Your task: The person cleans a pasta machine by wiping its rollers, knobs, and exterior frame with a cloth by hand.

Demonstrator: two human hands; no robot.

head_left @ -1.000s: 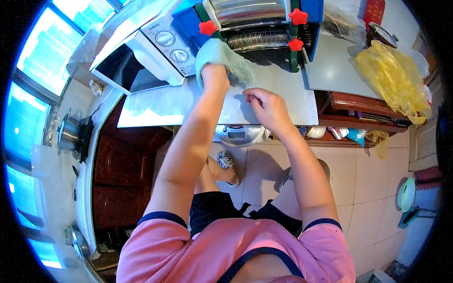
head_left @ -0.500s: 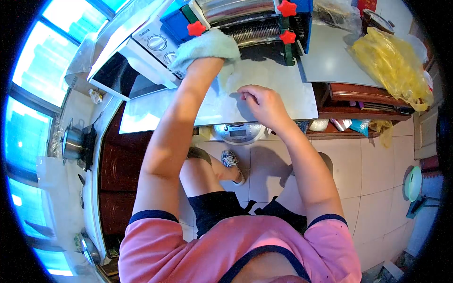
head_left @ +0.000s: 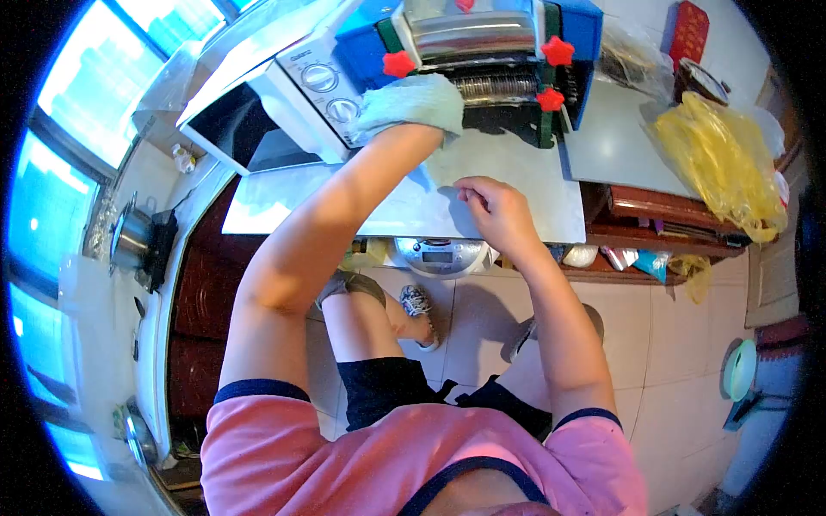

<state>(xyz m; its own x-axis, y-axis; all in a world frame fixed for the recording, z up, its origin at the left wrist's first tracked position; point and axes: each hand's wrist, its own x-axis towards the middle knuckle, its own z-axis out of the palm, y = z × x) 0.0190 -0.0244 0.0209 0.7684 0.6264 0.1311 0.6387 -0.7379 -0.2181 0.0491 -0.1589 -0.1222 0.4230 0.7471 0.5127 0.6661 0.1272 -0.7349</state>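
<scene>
A pale green cloth (head_left: 411,105) covers my left hand (head_left: 422,134), which holds it at the base of a noodle machine. The fingers are hidden by the cloth. This machine has blue sides, a shiny metal roller (head_left: 473,36), a ridged roller (head_left: 495,89) and red star-shaped knobs (head_left: 557,51). Immediately left of the cloth stands a white microwave oven (head_left: 297,107). My right hand (head_left: 501,211) is curled closed over the front part of the white tabletop (head_left: 538,185), with nothing seen in it.
Below the tabletop's front edge is a rice cooker (head_left: 439,257). A yellow plastic bag (head_left: 718,163) lies on the grey surface to the right, above a brown drawer unit (head_left: 662,206). At the left, a metal pot (head_left: 133,236) stands on the counter by the windows.
The whole view has shifted, so the machine and microwave appear lower and farther right. My left hand stays with the cloth near the machine's base. My right hand remains curled.
</scene>
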